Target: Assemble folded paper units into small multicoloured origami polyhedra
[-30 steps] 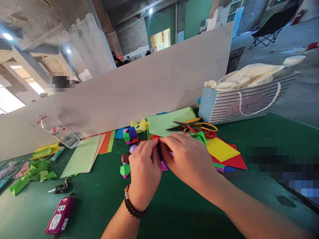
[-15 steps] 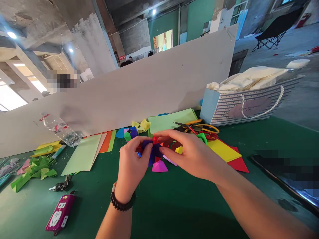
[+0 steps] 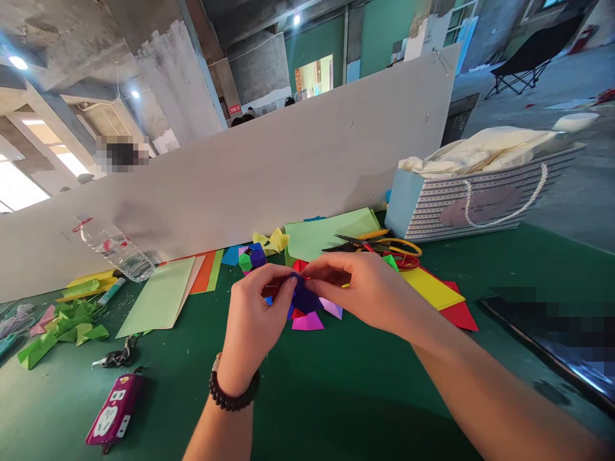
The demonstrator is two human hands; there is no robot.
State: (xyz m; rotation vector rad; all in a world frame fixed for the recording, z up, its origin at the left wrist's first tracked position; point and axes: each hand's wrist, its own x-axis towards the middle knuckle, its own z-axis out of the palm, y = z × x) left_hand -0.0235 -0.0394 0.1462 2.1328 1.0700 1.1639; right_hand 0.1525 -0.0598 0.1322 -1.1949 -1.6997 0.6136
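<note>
Between my two hands is a dark blue folded paper piece (image 3: 306, 298). My left hand (image 3: 262, 310) pinches its left edge between thumb and fingers. My right hand (image 3: 358, 288) pinches the upper right part, with thumb and fingertips close together. Red paper shows just behind the fingertips, and I cannot tell whether it is joined to the blue piece. Just below and behind lie a magenta folded piece (image 3: 308, 321) and a lilac folded piece (image 3: 331, 308) on the green table. A multicoloured folded paper ball (image 3: 252, 257) sits beyond my left hand.
Scissors (image 3: 384, 246), yellow paper (image 3: 432, 288) and a striped bag (image 3: 471, 198) are at the right. Pale green sheets (image 3: 161, 298), a tilted bottle (image 3: 120, 250), green scraps (image 3: 72, 323), keys (image 3: 118, 355) and a purple packet (image 3: 115, 411) lie left. A white partition (image 3: 269, 166) stands behind.
My right hand's fingers have drawn together in a pinch near the left fingertips. The blue paper has turned, showing a broader face. My left hand has hardly moved.
</note>
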